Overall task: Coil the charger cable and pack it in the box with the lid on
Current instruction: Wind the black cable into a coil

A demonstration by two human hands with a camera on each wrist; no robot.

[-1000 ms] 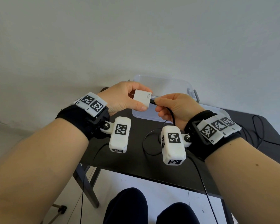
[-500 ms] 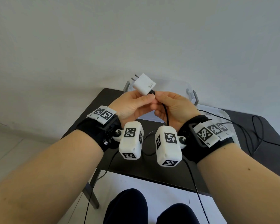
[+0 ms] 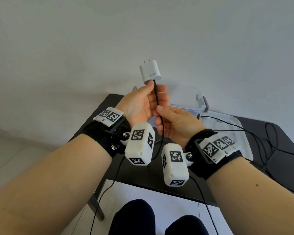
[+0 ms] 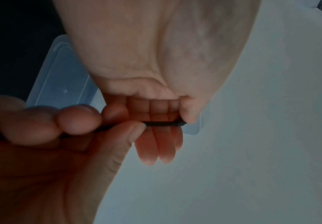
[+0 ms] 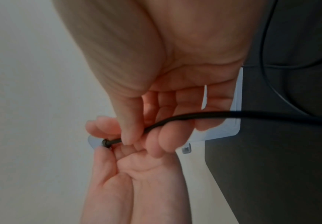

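Left hand (image 3: pixel 141 102) pinches plug (image 3: pixel 150 73); right hand (image 3: pixel 175 122) pinches cable (image 3: pixel 157 97) (below it): wind even loops, avoiding kinks

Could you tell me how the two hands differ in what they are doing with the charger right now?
The left hand holds the charger at its base, prongs up; the right hand pinches only the cable, lower down. The left hand sits higher, with its fingers behind the cable; the right has thumb and forefinger closed on it. Both are raised above the table, in front of the box.
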